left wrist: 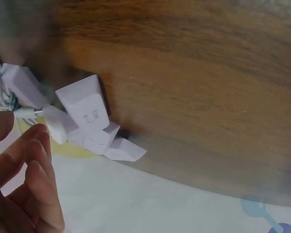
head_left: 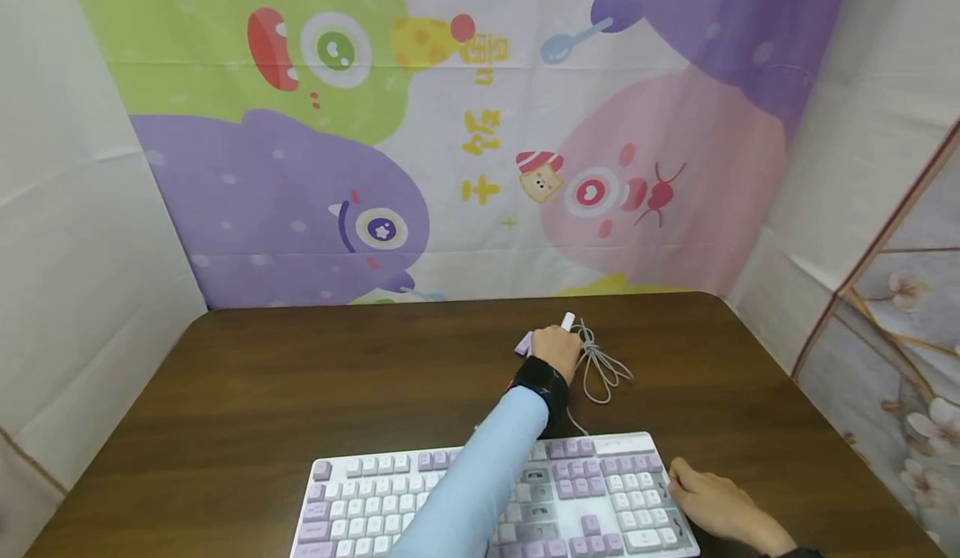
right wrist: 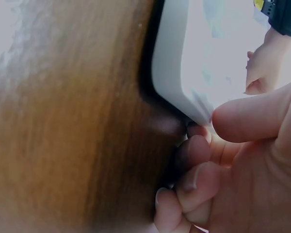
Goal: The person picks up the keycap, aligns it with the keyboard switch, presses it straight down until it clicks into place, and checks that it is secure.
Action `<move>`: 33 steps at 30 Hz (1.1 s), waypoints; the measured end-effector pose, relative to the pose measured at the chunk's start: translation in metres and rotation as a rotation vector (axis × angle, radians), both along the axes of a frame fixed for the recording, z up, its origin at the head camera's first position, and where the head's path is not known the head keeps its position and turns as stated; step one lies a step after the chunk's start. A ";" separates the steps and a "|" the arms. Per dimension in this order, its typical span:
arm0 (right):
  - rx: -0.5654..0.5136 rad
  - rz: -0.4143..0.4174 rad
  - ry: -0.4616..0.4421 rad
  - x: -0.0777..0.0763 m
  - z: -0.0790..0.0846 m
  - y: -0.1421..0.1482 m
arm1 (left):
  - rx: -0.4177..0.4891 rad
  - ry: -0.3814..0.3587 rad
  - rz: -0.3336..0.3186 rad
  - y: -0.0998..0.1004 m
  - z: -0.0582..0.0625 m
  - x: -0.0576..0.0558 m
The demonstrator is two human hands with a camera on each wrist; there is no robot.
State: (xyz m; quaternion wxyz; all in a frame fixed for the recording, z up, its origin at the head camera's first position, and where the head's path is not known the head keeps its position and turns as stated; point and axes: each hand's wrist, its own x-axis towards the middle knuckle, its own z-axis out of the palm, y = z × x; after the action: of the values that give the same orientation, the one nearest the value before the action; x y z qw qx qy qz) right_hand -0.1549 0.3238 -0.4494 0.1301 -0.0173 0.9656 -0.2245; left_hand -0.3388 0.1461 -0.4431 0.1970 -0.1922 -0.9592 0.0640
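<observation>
My left hand (head_left: 557, 348) reaches across the keyboard to a small group of loose lavender and white keycaps (head_left: 523, 344) near the table's back edge. In the left wrist view, its thumb and bent fingers stand apart close to a white keycap (left wrist: 56, 124) and a pale cable plug (left wrist: 25, 113). A larger keycap (left wrist: 87, 104) marked Enter lies beside them. My right hand (head_left: 712, 501) grips the right edge of the white and lavender keyboard (head_left: 577, 508), thumb on top and fingers curled at its underside. Several grey gaps on the keyboard bear no keycaps.
A grey coiled cable (head_left: 600, 370) lies right of the left hand. The brown wooden table (head_left: 300, 383) ends at a cartoon-print cloth (head_left: 480, 233). Pale cloth walls (head_left: 90, 208) stand on both sides.
</observation>
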 end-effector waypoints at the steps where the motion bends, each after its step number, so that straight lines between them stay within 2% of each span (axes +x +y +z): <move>1: -0.006 -0.002 -0.003 0.000 0.000 0.000 | 0.004 0.002 0.013 0.001 -0.003 -0.001; 8: -0.035 0.000 -0.016 0.004 -0.002 -0.001 | 0.021 0.025 0.092 0.002 -0.013 -0.005; 16: -0.001 -0.022 0.006 0.003 0.001 -0.003 | 0.035 0.023 0.125 -0.001 -0.017 -0.009; 22: 0.014 -0.028 0.005 0.001 0.002 -0.004 | 0.043 0.007 0.124 -0.004 -0.019 -0.010; 27: 0.006 -0.025 0.005 0.002 0.002 -0.005 | 0.067 -0.026 0.139 -0.010 -0.011 -0.009; 33: 0.014 -0.020 -0.013 0.000 0.005 -0.004 | 0.118 -0.132 0.133 -0.024 0.013 -0.007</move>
State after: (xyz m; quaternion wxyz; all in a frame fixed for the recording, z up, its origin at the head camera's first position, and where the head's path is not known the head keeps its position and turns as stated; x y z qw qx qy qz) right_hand -0.1547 0.3200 -0.4446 0.1341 -0.0055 0.9664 -0.2190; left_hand -0.3461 0.1223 -0.4305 0.1396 -0.1202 -0.9829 0.0072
